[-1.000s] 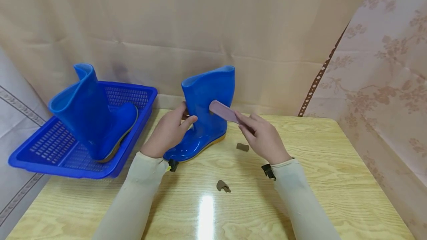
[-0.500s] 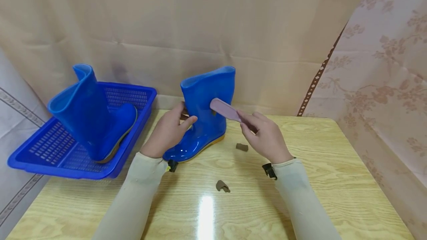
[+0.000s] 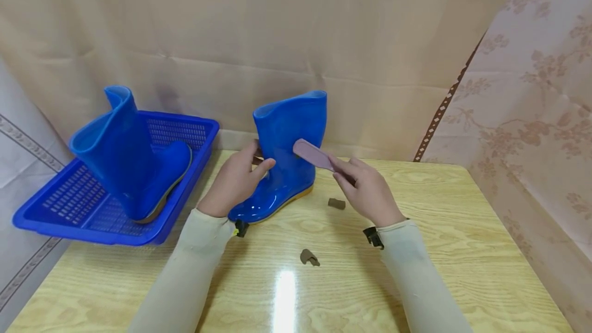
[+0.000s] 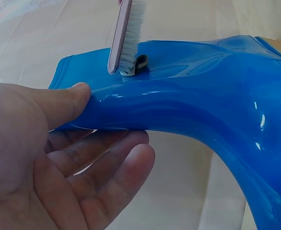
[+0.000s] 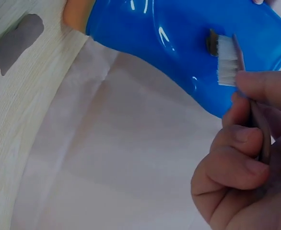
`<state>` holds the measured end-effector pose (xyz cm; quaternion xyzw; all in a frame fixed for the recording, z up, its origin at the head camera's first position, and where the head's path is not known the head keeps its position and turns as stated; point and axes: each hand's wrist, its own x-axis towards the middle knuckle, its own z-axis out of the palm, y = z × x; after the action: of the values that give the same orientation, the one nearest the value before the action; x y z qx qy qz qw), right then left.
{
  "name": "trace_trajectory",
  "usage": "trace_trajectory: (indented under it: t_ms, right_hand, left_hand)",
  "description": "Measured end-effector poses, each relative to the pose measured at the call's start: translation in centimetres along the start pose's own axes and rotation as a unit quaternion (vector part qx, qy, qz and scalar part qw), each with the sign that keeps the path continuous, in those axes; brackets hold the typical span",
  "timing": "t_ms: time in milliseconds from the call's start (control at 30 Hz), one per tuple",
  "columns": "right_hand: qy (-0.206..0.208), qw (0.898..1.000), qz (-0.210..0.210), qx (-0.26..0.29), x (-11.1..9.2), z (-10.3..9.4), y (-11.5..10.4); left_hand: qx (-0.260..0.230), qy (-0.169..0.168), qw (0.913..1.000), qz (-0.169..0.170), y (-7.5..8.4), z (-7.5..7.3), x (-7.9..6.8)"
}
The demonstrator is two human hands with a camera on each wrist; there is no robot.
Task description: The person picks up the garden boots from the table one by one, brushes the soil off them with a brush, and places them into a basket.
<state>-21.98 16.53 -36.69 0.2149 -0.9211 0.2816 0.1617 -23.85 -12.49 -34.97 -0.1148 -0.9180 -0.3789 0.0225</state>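
Observation:
A blue rain boot [image 3: 289, 127] with a yellowish sole stands upright on the table, toe toward the lower left. My left hand [image 3: 236, 179] grips the front of its shaft, thumb on the near side and fingers behind, as the left wrist view shows. My right hand [image 3: 367, 191] holds a pale purple brush [image 3: 313, 155] by its handle, fingers curled round it. White bristles [image 5: 228, 60] touch the shaft's side. Against them, a small curled brown clump [image 4: 142, 62] sticks to the boot; the brush mostly hides it in the head view.
At left, a blue plastic basket [image 3: 187, 194] holds a second blue boot [image 3: 125, 158]. Two brown pieces lie on the wooden table [image 3: 439, 251]: a flat strip [image 3: 336, 203] beside the heel and a curled scrap [image 3: 309, 257] nearer the front. A beige curtain [image 3: 370, 55] hangs behind.
The brush shifts slightly up and then back down on the boot's shaft. Boot and left hand keep their places; the small overall shift looks like head movement.

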Motion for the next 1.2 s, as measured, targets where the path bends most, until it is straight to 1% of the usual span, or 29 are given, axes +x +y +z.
trace_trajectory:
  t_ms: [300, 533, 700, 933, 1067, 1200]
  right_hand:
    - [-0.027, 0.999, 0.020, -0.003, -0.1, -0.5, 0.4]
    - [-0.037, 0.998, 0.012, -0.043, -0.2, -0.7, 0.7]
    - [-0.027, 0.999, 0.000, -0.047, -0.2, -0.8, 0.6]
    - [0.010, 0.999, 0.011, -0.043, -0.2, -1.4, 0.5]
    - [0.011, 0.999, 0.022, -0.041, -0.2, -1.7, 0.5]
    - [0.004, 0.998, 0.038, -0.041, -0.3, -2.1, 0.4]
  left_hand:
    - [-0.014, 0.004, 0.9998, -0.012, -0.3, 0.1, 0.0]
    - [-0.016, 0.005, 0.9996, -0.022, -0.5, 0.1, 0.0]
    - [-0.015, 0.005, 0.9996, -0.025, -0.4, 0.1, 0.0]
    - [-0.015, 0.008, 0.9997, -0.020, -0.2, 0.1, 0.1]
    - [-0.016, 0.009, 0.9997, -0.017, -0.2, 0.1, 0.1]
    - [-0.016, 0.008, 0.9998, -0.013, -0.1, 0.1, 0.1]
